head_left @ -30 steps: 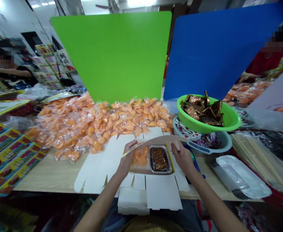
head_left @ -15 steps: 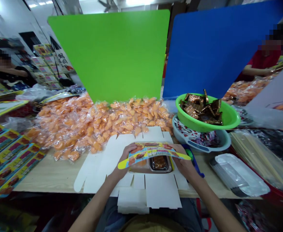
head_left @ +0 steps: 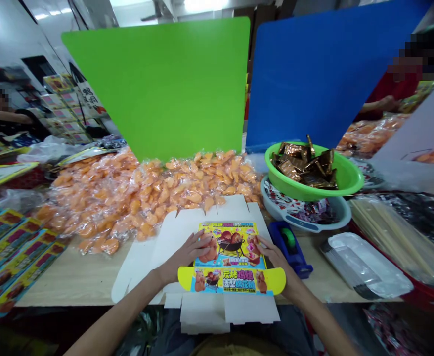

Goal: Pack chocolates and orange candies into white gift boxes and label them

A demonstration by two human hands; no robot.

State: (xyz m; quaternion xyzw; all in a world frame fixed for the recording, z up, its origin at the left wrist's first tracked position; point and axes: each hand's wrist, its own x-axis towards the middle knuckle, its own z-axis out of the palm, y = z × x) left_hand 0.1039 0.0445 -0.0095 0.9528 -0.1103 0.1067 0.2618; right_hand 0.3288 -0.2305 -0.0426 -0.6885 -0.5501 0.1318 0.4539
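A printed cardboard box [head_left: 226, 249] lies in front of me, its lid folded down and its yellow-ended front flap [head_left: 222, 281] sticking out toward me. My left hand [head_left: 187, 252] rests on the lid's left side with fingers stretched and somewhat apart. On the right edge lies my right hand [head_left: 278, 254], fingers extended over the lid, its thumb hidden. The lid covers the box's contents. Underneath are white unfolded cartons [head_left: 176, 227], with flaps hanging over the table's front edge.
Orange wrapped pieces [head_left: 187, 183] are heaped behind the box. Right of it are a blue tape dispenser [head_left: 291, 252], a green basin [head_left: 350, 175] of brown packets over a pale-blue basin [head_left: 306, 225], and stacked plastic trays [head_left: 368, 264]. Printed boxes [head_left: 17, 262] stand left. Green [head_left: 165, 89] and blue [head_left: 309, 84] panels rise behind.
The lid was raised, showing a tray with a brown packet inside; now it is folded down over it. Both hands have moved from the lid's raised edge to its sides.
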